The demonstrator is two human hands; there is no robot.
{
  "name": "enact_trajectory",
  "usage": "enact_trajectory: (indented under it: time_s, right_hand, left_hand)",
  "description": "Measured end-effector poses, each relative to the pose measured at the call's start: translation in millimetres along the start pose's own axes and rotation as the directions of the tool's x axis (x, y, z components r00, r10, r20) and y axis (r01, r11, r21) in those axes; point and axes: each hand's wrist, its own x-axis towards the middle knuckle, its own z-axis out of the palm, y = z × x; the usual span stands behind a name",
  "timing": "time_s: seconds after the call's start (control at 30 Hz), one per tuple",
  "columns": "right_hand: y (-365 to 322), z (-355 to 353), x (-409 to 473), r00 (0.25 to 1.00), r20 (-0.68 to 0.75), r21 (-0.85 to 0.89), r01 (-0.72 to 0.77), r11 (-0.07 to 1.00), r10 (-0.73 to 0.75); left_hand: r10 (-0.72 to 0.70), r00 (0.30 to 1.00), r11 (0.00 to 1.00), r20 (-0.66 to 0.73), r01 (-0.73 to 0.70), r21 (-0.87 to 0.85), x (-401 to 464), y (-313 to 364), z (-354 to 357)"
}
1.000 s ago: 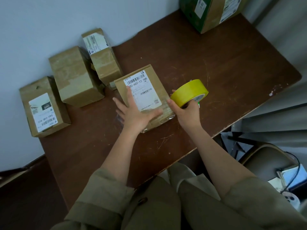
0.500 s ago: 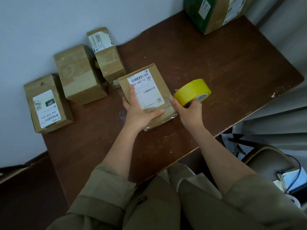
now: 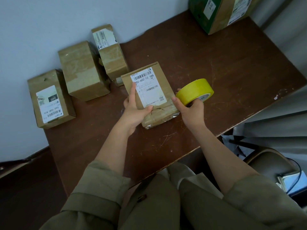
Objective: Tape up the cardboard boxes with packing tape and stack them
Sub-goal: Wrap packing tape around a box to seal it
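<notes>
Left hand (image 3: 134,110) grips the labelled box (image 3: 149,92) mid-surface (image 3: 232,67), likely steadying it for taping. Right hand (image 3: 192,112) clutches yellow tape roll (image 3: 195,92) touching the box's 3 o'clock edge. Three boxes (image 3: 83,70) wait at 10 o'clock, unstacked.

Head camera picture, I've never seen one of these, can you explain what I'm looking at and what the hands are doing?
There is no machine here. A person wears a camera on their head, so you look down over their own arms onto a brown table.

The left hand holds the near edge of a labelled box, thumb on top. The right hand grips a yellow tape roll right beside that box.

Three more cardboard boxes lie by the wall on the left: one with a white label, a plain one, and a narrow one. A green box sits at the far corner. Nothing is stacked yet.
</notes>
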Motion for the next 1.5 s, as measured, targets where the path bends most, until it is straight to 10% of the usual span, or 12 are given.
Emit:
enact_trajectory:
  time_s: [0.27,0.4,0.5,0.6,0.7,1.27,1.5]
  right_hand:
    - [0,0,-3,1.000,0.027,0.012,-0.015,1.000,0.015]
    - [-2,-1,-1,1.000,0.021,0.021,-0.009,1.000,0.008]
    - [-1,-3,-1,1.000,0.010,0.015,0.001,1.000,-0.001]
    - [-2,-2,-1,0.999,0.028,-0.023,0.021,1.000,-0.020]
    - [-1,-1,1,0.999,0.032,-0.024,0.038,0.999,-0.037]
    - [-11,-7,5,0.996,0.084,-0.130,0.042,0.991,-0.031]
    - [-37,-24,5,0.989,0.088,0.244,-0.137,0.960,0.119]
  left_hand:
    - [-0.042,0.955,0.999,0.292,0.047,-0.011,10,-17,-20]
    - [-0.039,0.999,0.935,-0.013,0.041,0.351,4,17,7]
    - [0.274,0.914,0.770,-0.298,-0.023,0.638,1,24,42]
    - [0.552,0.790,0.548,-0.267,-0.102,0.830,15,10,65]
    - [0.543,0.819,0.484,-0.184,-0.127,0.866,27,-1,75]
    - [0.345,0.823,0.770,-0.450,0.025,0.637,41,33,93]
    - [0.189,0.876,0.902,-0.443,0.023,0.431,39,57,86]
